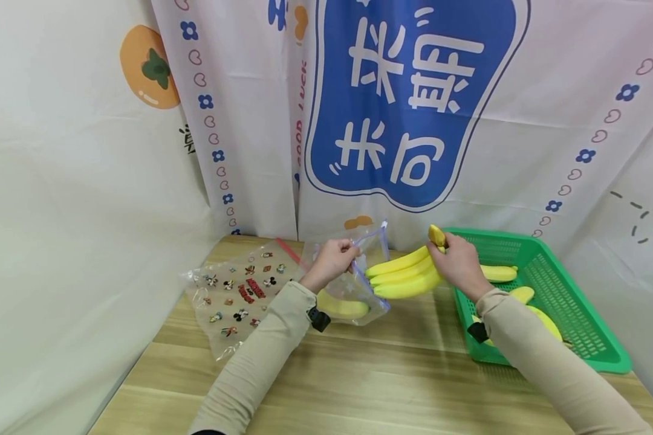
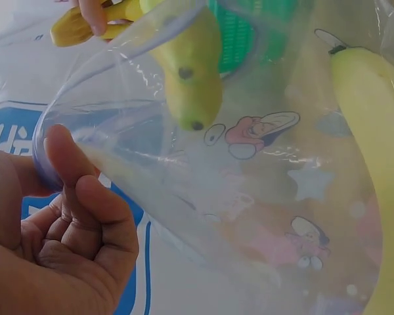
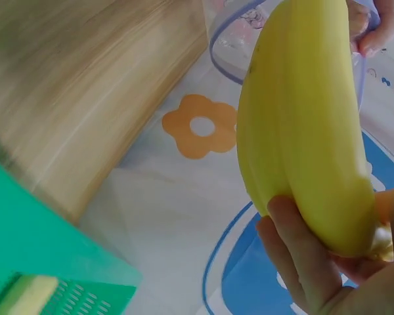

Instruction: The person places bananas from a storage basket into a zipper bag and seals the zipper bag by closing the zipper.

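My left hand (image 1: 333,261) pinches the purple-edged rim of a clear zip bag (image 1: 378,311) and keeps its mouth spread. One banana (image 1: 344,307) lies inside that bag, seen also through the plastic in the left wrist view. My right hand (image 1: 459,266) grips a bunch of bananas (image 1: 408,277) by its stem end. The bunch's free tips are at the bag's mouth, and in the left wrist view the tips (image 2: 194,98) show behind or within the clear film. The right wrist view shows fingers (image 3: 295,249) curled around the bunch.
A green basket (image 1: 593,314) with several loose bananas (image 1: 544,323) stands on the right of the wooden table (image 1: 381,386). Flat on the left lies another clear bag (image 1: 234,296) with cartoon prints and a red zip edge. A printed curtain (image 1: 261,121) hangs behind.
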### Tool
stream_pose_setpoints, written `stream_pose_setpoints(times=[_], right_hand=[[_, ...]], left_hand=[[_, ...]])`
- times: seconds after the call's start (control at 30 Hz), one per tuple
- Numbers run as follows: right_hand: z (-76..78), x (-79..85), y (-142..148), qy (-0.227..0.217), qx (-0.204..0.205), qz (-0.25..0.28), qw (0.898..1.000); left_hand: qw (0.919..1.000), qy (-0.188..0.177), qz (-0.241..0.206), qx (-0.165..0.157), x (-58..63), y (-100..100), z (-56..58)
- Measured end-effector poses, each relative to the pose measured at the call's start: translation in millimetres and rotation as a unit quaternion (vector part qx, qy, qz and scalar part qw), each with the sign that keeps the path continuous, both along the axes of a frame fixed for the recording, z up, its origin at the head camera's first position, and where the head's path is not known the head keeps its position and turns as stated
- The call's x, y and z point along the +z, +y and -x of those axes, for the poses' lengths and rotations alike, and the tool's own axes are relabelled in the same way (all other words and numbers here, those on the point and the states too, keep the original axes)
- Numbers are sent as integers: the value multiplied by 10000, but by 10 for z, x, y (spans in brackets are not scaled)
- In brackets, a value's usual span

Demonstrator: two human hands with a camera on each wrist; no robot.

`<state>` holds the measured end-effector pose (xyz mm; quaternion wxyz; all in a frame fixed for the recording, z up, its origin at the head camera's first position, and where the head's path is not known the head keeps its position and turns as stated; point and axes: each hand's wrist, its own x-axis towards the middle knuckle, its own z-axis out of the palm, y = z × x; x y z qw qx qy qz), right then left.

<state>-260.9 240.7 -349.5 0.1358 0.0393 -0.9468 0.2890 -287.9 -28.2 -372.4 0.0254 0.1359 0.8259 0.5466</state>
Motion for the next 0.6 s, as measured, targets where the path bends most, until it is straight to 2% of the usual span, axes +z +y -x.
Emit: stream_pose_setpoints(times=[0.13, 0.3, 0.43, 0.6], right_hand=[[2, 11, -63, 236, -68, -137, 9996], [10, 42, -104, 269, -136, -42, 9995], [20, 67, -94, 402, -193, 11, 9990], [40, 22, -103, 642, -212, -94, 9977]], left_hand=[[10000, 23, 22, 5, -1, 5, -5], [10000, -20, 93, -18, -4, 9, -12], [9999, -105, -31, -47, 0, 12, -10], [9998, -138, -117, -53, 9, 18, -9]])
